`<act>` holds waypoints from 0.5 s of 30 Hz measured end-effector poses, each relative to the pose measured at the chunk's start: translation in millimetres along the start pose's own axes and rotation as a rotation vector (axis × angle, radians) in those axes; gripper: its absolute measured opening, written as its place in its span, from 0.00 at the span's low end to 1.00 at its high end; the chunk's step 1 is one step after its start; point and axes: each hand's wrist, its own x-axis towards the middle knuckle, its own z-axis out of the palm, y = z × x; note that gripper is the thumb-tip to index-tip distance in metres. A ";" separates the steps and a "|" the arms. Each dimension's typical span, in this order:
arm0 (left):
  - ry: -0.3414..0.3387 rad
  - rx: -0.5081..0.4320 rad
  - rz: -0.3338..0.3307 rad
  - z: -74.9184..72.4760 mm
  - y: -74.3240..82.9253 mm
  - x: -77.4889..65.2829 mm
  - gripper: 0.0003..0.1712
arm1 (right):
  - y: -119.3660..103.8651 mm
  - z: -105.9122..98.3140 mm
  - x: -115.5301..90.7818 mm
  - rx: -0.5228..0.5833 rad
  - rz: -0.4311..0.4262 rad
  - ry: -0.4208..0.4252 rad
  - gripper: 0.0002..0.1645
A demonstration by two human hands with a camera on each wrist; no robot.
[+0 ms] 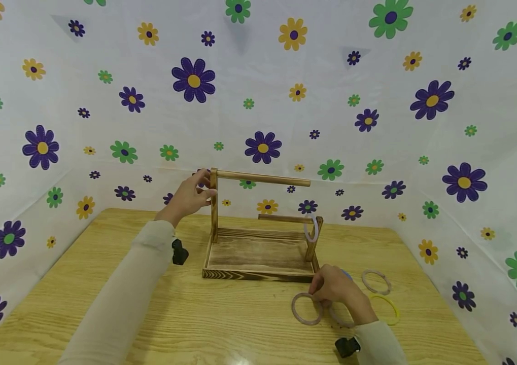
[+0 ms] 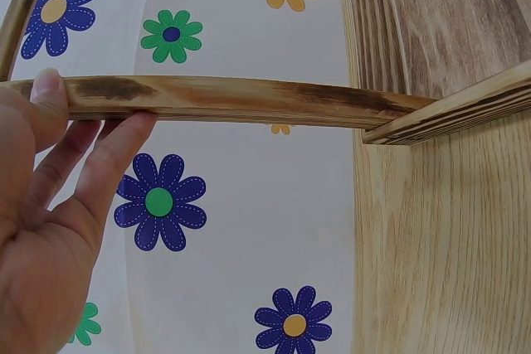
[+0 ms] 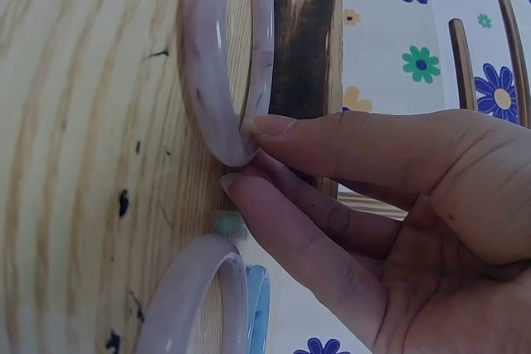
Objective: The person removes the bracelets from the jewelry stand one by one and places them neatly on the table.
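A brown wooden stand [image 1: 258, 277] has a tall post at its left and a shorter one at its right, each with a horizontal bar. My left hand [image 1: 187, 196] grips the upper part of the tall post [image 2: 249, 99], thumb on one side and fingers on the other. With thumb and fingertips, my right hand [image 1: 337, 288] pinches the edge of a pale lilac bangle [image 3: 209, 55] in front of the stand. Another pale bangle [image 3: 178, 300] lies beside that hand, partly hidden by it in the head view. A lilac bangle [image 1: 316, 232] hangs on the short bar.
Right of my right hand lie a greyish-pink bangle [image 1: 378, 293], a yellow bangle [image 1: 396, 312] and a partly hidden blue bangle [image 1: 346, 274]. Black devices [image 1: 179, 252] are at both wrists. Flower-printed cloth [image 1: 258, 121] surrounds the wooden table [image 1: 221, 329].
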 end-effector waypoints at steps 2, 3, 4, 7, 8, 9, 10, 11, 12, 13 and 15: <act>0.000 0.000 -0.001 0.2 -0.3 0.3 0.18 | 0.2 -0.1 0.0 0.002 0.003 0.000 0.05; 0.000 -0.002 -0.001 0.3 -0.4 0.4 0.18 | 0.1 -0.4 -0.3 0.003 0.003 0.001 0.05; 0.000 -0.002 0.000 0.3 -0.5 0.5 0.18 | 0.0 -0.5 -0.5 0.005 0.002 0.001 0.05; 0.000 -0.005 0.001 0.4 -0.8 0.8 0.19 | 0.0 -1.0 -0.9 0.008 -0.002 0.002 0.04; -0.001 -0.006 0.001 0.4 -0.9 0.8 0.19 | -0.1 -1.1 -1.0 0.006 -0.001 0.002 0.04; -0.001 -0.005 0.000 0.4 -1.0 0.9 0.18 | -0.2 -0.9 -1.1 0.006 0.002 0.003 0.03; 0.000 -0.002 -0.001 0.3 -1.2 0.9 0.18 | -0.1 -0.7 -1.0 0.006 0.006 0.004 0.03; 0.000 -0.002 -0.001 0.3 -1.3 0.9 0.18 | 0.1 -0.4 -0.9 0.005 0.011 0.005 0.04; 0.001 -0.001 -0.002 0.2 -1.4 0.9 0.18 | 0.2 -0.3 -0.8 0.004 0.016 0.006 0.04; 0.001 0.000 -0.002 0.2 -1.4 0.9 0.18 | 0.3 -0.2 -0.7 0.004 0.023 0.007 0.04; 0.001 0.000 -0.002 0.1 -1.3 0.8 0.18 | 0.9 0.0 -0.2 0.011 0.031 0.008 0.04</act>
